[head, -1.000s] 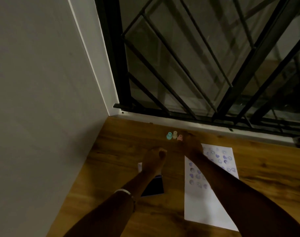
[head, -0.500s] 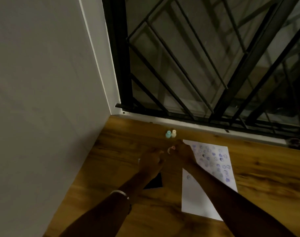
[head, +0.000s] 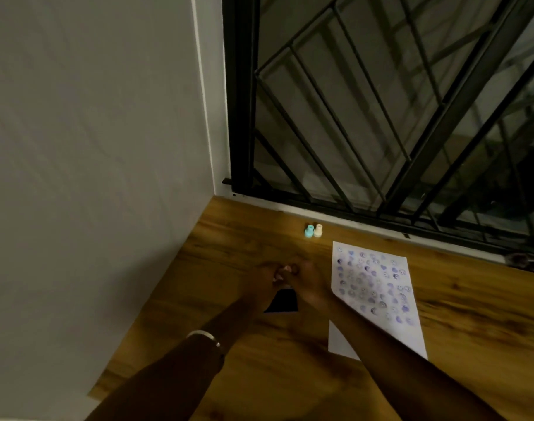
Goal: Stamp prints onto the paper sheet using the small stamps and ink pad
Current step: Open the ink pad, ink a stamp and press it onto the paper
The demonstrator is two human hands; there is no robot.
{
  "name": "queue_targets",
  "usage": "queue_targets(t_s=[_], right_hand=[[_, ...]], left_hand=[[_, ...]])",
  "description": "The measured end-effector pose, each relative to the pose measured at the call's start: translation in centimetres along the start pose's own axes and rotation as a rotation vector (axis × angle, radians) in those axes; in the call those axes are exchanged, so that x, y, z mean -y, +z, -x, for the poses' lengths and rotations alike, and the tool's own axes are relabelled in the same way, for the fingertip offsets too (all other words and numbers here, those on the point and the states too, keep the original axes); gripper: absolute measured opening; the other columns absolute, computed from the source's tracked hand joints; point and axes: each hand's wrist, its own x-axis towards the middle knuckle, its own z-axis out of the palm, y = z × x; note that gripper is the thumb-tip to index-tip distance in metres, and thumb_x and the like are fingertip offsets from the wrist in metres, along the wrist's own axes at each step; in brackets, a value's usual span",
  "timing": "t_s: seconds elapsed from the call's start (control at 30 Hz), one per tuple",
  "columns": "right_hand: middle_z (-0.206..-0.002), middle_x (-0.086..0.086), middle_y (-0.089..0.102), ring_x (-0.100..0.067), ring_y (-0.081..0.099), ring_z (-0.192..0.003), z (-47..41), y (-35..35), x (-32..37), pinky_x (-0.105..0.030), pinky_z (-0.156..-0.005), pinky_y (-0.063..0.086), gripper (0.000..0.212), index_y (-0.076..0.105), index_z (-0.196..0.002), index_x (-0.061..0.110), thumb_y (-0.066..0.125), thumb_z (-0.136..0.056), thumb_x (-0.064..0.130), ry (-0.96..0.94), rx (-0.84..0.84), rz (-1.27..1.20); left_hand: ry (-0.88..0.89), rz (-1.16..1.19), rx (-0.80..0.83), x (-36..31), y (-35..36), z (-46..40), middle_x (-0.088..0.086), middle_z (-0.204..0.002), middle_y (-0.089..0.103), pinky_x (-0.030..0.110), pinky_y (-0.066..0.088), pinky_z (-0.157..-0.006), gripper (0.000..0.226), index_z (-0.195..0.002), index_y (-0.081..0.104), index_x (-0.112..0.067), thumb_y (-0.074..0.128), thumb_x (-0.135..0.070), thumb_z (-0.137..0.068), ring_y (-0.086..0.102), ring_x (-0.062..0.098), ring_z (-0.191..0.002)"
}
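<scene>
Low in the middle of the frame both hands meet over the wooden floor (head: 290,375). The left hand (head: 267,279) and right hand (head: 308,278) press together around something small and pinkish, too blurred to name; whether either is truly gripping it, I cannot tell. Beneath them the dark ink pad (head: 282,302) is mostly covered. To the right lies the paper sheet (head: 378,299), crowded with purple prints. Above, a teal stamp (head: 309,231) and a cream stamp (head: 318,230) stand touching.
</scene>
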Motion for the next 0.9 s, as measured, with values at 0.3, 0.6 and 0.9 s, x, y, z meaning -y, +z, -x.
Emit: queue_targets(t_s=[0.3, 0.6, 0.9], right_hand=[[-0.102, 0.004, 0.065, -0.009, 0.06, -0.093, 2.0, -0.4, 0.5, -0.023, -0.079, 0.047, 0.011, 0.062, -0.101, 0.023, 0.054, -0.094, 0.026, -0.175, 0.089, 0.169], [-0.097, -0.008, 0.066, -0.02, 0.061, -0.088, 4.0, 1.5, 0.5, -0.039, -0.079, 0.051, 0.016, 0.064, -0.096, 0.01, 0.052, -0.095, 0.02, -0.281, 0.156, 0.4], [-0.103, -0.01, 0.066, -0.024, 0.062, -0.093, 2.7, 2.4, 0.3, -0.037, -0.08, 0.051, 0.018, 0.065, -0.1, 0.007, 0.054, -0.094, 0.019, -0.238, 0.22, 0.528]], left_hand=[[-0.261, 0.124, -0.104, 2.0, -1.4, 1.9, 0.007, -0.081, 0.069, 0.022, 0.052, -0.061, 0.017, -0.08, 0.063, -0.005, 0.051, -0.009, -0.092, 0.066, 0.017, -0.072], [-0.379, 0.082, -0.16, 5.1, -0.8, 4.3, 0.015, -0.111, 0.064, 0.028, 0.043, -0.08, 0.022, -0.11, 0.06, -0.004, 0.05, -0.02, -0.097, 0.06, 0.03, -0.104], [-0.2, -0.055, -0.1, 5.6, 0.4, 5.5, 0.008, -0.105, 0.065, 0.034, 0.049, -0.079, 0.026, -0.103, 0.063, -0.012, 0.056, -0.035, -0.094, 0.06, 0.02, -0.089]])
